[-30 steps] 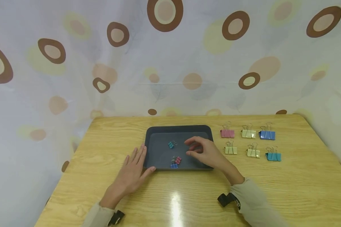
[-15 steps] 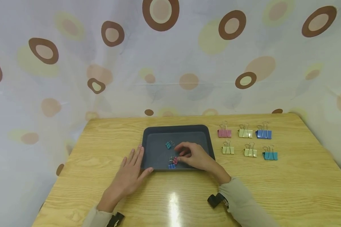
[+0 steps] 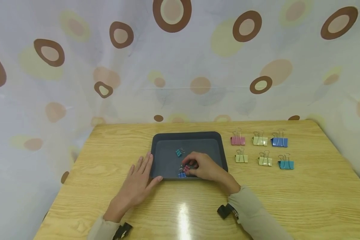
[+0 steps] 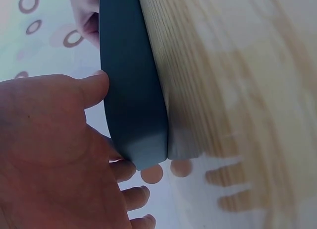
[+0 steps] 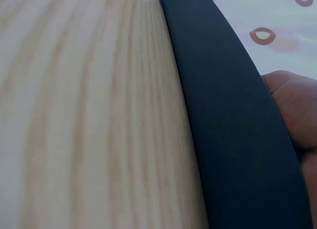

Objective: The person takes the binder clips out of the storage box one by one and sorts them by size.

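Observation:
A dark grey tray (image 3: 168, 136) lies on the table with small binder clips inside. My right hand (image 3: 205, 166) reaches over its right side, thumb and fingertips pinching a small pink binder clip (image 3: 186, 168). Right beside that one is a small blue binder clip (image 3: 182, 175), near the front wall. Farther back sits a small teal binder clip (image 3: 179, 152). Spread fingers of my left hand (image 3: 136, 186) rest against the tray's left edge; the left wrist view shows its thumb at the rim. In the right wrist view the tray wall (image 5: 223, 105) hides the fingertips.
Right of the tray stand two rows of larger binder clips: a pink clip (image 3: 238, 140), a pale yellow clip (image 3: 260, 141) and a blue clip (image 3: 279, 142) behind, two yellow clips (image 3: 241, 158) and a teal clip (image 3: 286, 165) in front. A patterned curtain (image 3: 180, 60) hangs behind the table.
My right hand has moved left and down into the tray, from beside the small clips to the small pink one, and its fingers have closed in. The left hand stays at the tray edge.

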A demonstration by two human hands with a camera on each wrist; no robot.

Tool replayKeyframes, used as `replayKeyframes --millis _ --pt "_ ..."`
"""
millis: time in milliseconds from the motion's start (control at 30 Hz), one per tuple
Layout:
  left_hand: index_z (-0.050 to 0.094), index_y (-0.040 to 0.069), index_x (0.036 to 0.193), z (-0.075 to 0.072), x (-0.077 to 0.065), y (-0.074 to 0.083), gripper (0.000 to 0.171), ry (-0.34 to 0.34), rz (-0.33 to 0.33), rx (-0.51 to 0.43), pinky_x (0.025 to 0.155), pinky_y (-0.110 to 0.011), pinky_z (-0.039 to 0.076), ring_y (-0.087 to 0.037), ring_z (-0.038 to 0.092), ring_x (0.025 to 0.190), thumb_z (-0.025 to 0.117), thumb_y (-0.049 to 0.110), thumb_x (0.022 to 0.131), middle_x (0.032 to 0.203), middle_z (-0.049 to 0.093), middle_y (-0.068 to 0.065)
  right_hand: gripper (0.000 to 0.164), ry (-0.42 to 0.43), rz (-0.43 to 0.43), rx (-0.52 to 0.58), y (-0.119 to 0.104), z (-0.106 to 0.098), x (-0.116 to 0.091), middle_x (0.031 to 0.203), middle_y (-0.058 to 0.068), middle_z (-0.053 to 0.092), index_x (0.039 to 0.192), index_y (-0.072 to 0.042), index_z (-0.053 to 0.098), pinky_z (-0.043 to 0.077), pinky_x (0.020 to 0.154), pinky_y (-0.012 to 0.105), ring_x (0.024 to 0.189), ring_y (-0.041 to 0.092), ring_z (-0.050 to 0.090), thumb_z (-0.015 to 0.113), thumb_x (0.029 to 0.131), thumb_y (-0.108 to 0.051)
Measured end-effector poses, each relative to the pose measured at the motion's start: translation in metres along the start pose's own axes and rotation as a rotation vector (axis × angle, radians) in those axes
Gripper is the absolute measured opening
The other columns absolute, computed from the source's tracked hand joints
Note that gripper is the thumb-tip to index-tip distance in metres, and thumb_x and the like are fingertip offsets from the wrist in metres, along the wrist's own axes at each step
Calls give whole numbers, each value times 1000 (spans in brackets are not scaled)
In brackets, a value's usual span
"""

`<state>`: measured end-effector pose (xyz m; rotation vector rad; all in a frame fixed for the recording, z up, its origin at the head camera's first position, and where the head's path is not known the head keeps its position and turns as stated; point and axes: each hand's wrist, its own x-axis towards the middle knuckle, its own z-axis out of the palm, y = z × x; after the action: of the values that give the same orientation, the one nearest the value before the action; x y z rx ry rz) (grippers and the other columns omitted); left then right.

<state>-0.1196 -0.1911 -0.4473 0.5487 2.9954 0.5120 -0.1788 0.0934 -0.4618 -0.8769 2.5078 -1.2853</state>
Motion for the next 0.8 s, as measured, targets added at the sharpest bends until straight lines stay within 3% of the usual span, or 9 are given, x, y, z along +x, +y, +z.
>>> replayKeyframes --millis 400,800 --pt "16 -1 163 0 1 1 83 9 4 5 120 -66 17 -43 14 154 48 51 107 170 12 -17 13 3 9 -29 3 4 1 93 -2 67 95 -11 74 55 72 25 82 10 64 81 88 -3" --pt "14 -1 163 0 0 0 84 -4 8 -3 119 -67 16 -43 13 154 47 52 107 170 11 -17 9 30 4 43 5 2 1 90 1 72 96 -7 76 58 70 25 78 10 69 78 89 0"
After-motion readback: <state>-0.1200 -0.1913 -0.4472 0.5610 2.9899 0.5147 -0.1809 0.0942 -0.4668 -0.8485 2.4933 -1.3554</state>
